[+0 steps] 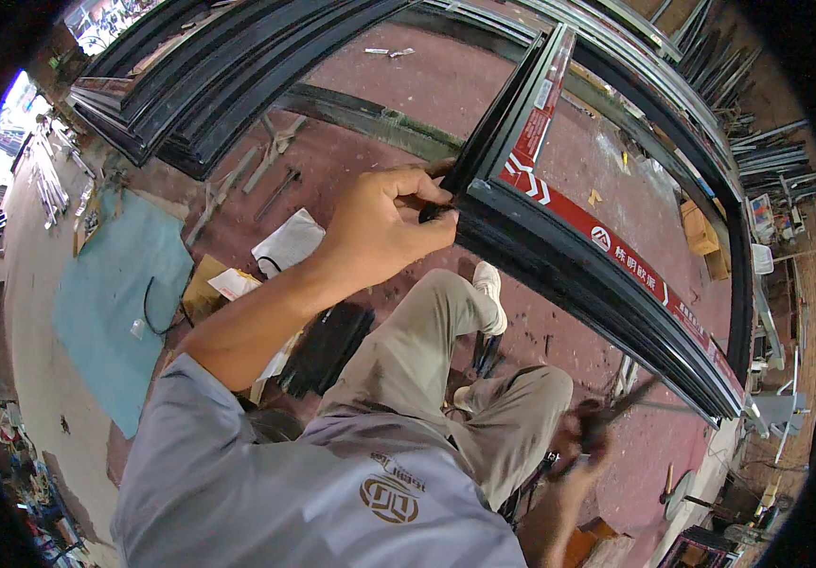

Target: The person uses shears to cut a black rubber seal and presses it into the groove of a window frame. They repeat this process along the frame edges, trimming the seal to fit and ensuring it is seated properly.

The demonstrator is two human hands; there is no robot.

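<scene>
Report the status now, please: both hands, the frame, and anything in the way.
Left hand pinching a black sealing strip at the corner of the black window frame. Right hand low, blurred, gripping a dark tool. Nothing blocking the corner.

The left hand [384, 222] is raised ahead on an extended bare forearm, its fingers [427, 194] curled and thumb pinched closed. The right hand [590, 434] is held low beside the knee, blurred, its fist closed.
</scene>
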